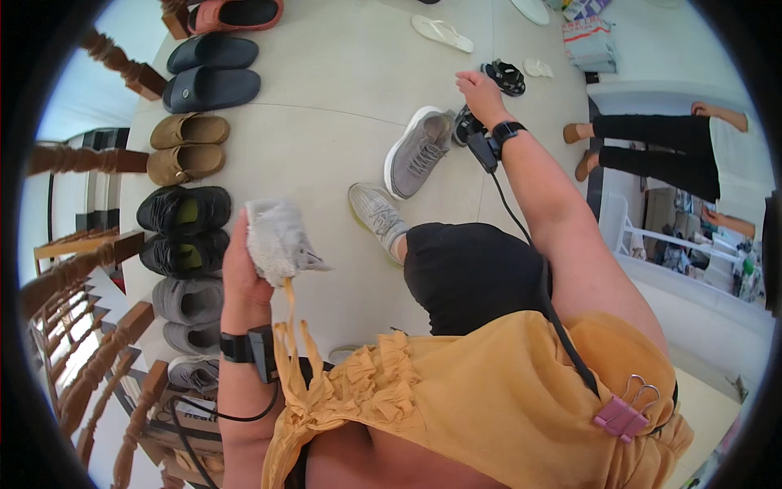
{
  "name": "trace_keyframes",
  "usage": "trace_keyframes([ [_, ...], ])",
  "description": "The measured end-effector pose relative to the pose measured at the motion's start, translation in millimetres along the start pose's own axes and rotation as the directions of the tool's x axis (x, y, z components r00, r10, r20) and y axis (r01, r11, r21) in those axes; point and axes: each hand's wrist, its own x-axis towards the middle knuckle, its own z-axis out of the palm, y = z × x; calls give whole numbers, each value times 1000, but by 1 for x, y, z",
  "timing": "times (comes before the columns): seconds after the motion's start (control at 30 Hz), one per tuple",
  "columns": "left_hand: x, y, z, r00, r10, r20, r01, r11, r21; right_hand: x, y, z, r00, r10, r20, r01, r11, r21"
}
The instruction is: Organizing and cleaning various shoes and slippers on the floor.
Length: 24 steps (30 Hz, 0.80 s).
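Note:
My left hand (243,269) grips a crumpled grey-white cloth (278,238), held above the floor beside the row of shoes. My right hand (482,98) reaches out over a pair of black strapped sandals. One black sandal (506,77) shows just past the fingers, and the other sandal (466,125) is partly hidden by my wrist. The right palm is out of sight, so a hold or touch there cannot be made out. Close by lies a loose grey lace-up sneaker (421,153) with a white sole. Beside it is my foot in a pale knit sneaker (377,211).
Along the turned wooden balusters (131,159) at left stand black slides (214,88), brown clogs (189,165) and black sneakers (186,211). White flip-flops (443,33) lie on the tiled floor (324,153). A person (660,147) stands at right. Black cables (512,208) run from both wrist straps.

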Motion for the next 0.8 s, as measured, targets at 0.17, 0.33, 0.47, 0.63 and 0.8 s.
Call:
trace_keyframes([
  [0.17,15,-38,29,977,-209,32,201,965,171,-77,55,11,983,39,178,3,972,-234],
  [0.33,32,-61,23,952,-306,6,292,915,277,-136,54,65,899,-261,352,392,838,-380],
  [0.47,24,-62,19,954,-297,-40,297,919,259,-106,12,65,853,-218,474,444,779,-442],
  [0.63,15,-56,15,986,-3,169,-112,737,667,-55,5,61,781,-315,540,534,785,-315],
  [0.8,-15,-26,12,999,-35,4,30,902,431,-40,-113,81,750,-329,574,486,862,-141],
])
